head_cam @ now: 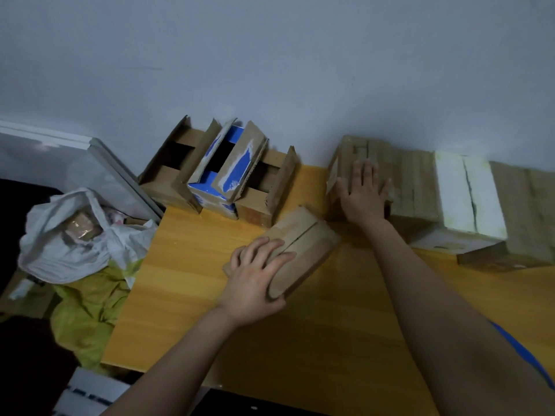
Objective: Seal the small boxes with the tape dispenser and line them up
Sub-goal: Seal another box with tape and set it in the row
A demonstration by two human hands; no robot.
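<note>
Head view: a wooden table [330, 310] runs along a pale wall [270, 55]. The left hand [255, 283] lies on a closed brown box [303, 250] near the middle of the table, fingers curled over its near left end and thumb against its side, so it grips the box; the box sits askew, its top seam running diagonally. The right hand [363, 190] is spread flat, fingers wide, pressing down on the top of another closed box [351, 163] at the left end of a row against the wall. That row goes on to the right with a taped brown box [414, 181], then a white box [468, 193] with a dark seam down its top, then one more brown box [528, 211] cut off by the right edge; these stand touching side by side.

At the back left, three open boxes [216, 169] stand against the wall with flaps up, the middle one blue inside. Off the left edge of the table lie a white bag [75, 235] with a roll of brown tape [81, 228] in it, and a yellow-green bag [87, 301] below. A grey panel [75, 163] leans behind them. No tape dispenser can be made out
</note>
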